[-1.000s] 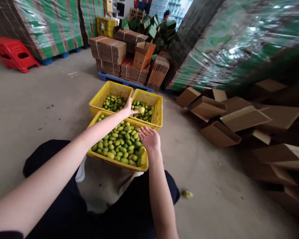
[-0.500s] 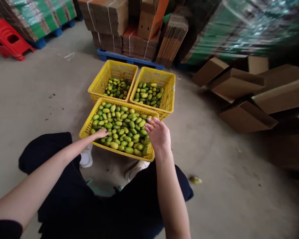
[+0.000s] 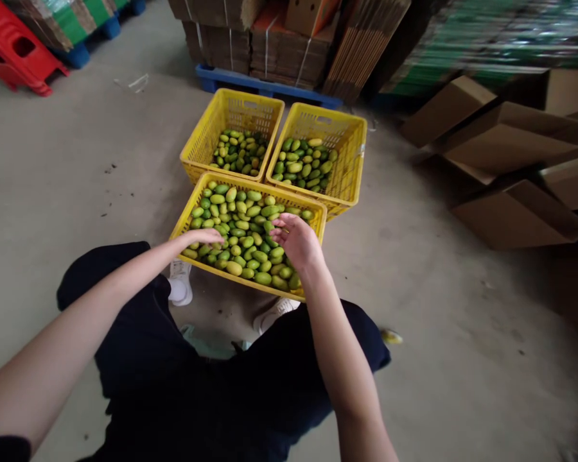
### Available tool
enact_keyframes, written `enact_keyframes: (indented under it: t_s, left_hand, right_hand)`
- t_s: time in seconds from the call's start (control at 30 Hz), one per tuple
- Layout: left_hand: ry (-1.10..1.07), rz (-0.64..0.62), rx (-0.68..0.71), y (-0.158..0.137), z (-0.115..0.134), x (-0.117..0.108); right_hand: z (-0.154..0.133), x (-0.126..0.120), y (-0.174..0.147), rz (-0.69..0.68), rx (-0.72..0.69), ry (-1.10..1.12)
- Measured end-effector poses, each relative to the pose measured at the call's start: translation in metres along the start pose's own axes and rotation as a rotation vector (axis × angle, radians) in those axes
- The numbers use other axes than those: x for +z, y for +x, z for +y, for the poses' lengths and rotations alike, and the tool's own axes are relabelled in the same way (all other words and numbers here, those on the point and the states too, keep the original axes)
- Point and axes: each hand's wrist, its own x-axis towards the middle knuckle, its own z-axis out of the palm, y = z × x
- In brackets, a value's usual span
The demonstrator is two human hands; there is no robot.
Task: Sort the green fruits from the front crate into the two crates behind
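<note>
Small oval green and yellow fruits [image 3: 248, 242], which look like mangoes, fill a yellow plastic crate [image 3: 241, 280] between my knees. My left hand [image 3: 206, 236] hovers low over the left part of the pile, fingers stretched forward and nothing visible in them. Above the right part, my right hand [image 3: 298, 242] has its palm turned inward and its fingers loosely bent and apart, with no fruit seen in it. Behind the front crate stand a left rear crate [image 3: 201, 133] and a right rear crate [image 3: 350, 160], both partly filled with similar fruits.
A blue pallet [image 3: 264, 85] with bundled flat cardboard [image 3: 289, 56] stands behind the crates. Open cardboard boxes [image 3: 515, 138] lie in a heap at right. A red plastic stool [image 3: 22, 48] is at far left. One fruit [image 3: 392, 336] lies on the floor by my right knee.
My right hand has moved left, inward over the fruits. My left hand has lifted slightly off the pile, its fingers straighter. The view has tilted down and shifted left.
</note>
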Motion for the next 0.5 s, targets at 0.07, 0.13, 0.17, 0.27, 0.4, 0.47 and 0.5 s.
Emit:
enact_keyframes:
  t_s: [0.07,0.13,0.17,0.27,0.4,0.47,0.5]
  left_hand:
    - [-0.098,-0.081,-0.052,-0.02,0.018,-0.013]
    - [-0.252,-0.145,-0.039,-0.044,0.037,-0.025]
    - [-0.325,-0.166,-0.01,-0.057,0.045,-0.03]
    - [-0.551,-0.167,0.073,-0.088,0.058,-0.034]
    - [-0.971,-0.018,0.111,-0.102,0.056,-0.023]
    - [-1.137,0.041,0.101,-0.1,0.054,-0.016]
    - [-1.194,0.063,0.097,-0.098,0.053,-0.013]
  right_hand:
    - [0.012,0.005,0.008,-0.031,-0.016,-0.188]
    - [0.028,0.009,0.017,-0.058,-0.041,-0.441]
    - [0.038,0.01,0.021,-0.069,-0.046,-0.569]
    - [0.071,0.008,0.03,-0.157,0.023,-0.789]
    - [0.107,0.005,0.03,-0.205,0.129,-0.848]
    - [0.118,0.008,0.026,-0.188,0.135,-0.886]
    - [0.123,0.01,0.024,-0.177,0.125,-0.907]
